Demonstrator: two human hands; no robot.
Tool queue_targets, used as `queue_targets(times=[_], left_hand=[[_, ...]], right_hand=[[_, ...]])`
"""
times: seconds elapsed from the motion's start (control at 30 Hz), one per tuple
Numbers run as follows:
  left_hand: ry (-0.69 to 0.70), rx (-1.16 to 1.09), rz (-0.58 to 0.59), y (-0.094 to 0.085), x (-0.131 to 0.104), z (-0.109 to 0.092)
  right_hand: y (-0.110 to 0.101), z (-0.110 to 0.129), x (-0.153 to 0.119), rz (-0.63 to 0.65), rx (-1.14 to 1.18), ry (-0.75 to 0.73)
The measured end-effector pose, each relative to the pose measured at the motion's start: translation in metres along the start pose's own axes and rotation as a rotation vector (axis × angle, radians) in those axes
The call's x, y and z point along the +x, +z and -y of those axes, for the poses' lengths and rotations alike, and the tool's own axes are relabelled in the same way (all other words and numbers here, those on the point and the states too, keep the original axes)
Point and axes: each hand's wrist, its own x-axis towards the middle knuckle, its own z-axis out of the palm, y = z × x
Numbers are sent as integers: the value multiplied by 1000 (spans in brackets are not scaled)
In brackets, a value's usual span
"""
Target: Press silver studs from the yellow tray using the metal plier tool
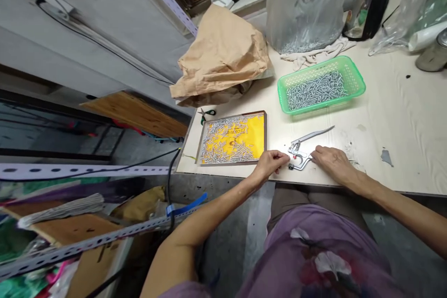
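Note:
A pair of metal pliers (pixel 312 135) with a coil spring and a C-shaped jaw lies near the table's front edge, its handles spread. My right hand (pixel 330 160) is closed on the lower handle's end. At the jaw, on the left side, my left hand (pixel 270 163) has thumb and fingers pinched together; anything between them is too small to make out. Left of that hand sits a shallow tray (pixel 266 132) with a yellow bottom and many small silver metal pieces. Behind the pliers stands a green plastic basket (pixel 284 84) filled with similar silver pieces.
Small scissors (pixel 206 113) lie beside the tray's far left corner. A crumpled brown paper bag (pixel 223 51), a large clear plastic bag (pixel 307 4) and a shiny kettle (pixel 372 2) stand at the back. A metal shelf rail (pixel 104 230) runs left of the table.

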Motion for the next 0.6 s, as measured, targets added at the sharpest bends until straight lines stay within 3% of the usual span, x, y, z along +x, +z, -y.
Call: queue_targets(times=[0.1,0.2,0.6], left_hand=[[-118,-19,-14,16,4,0],[-153,-11,-4,22,7,1],[-199,176,56,24,13,-8]], right_hand=[[2,-5,-2,-16,3,-3],[4,-8,-4,-35,1,-1],[8,-9,-4,-77,40,-12]])
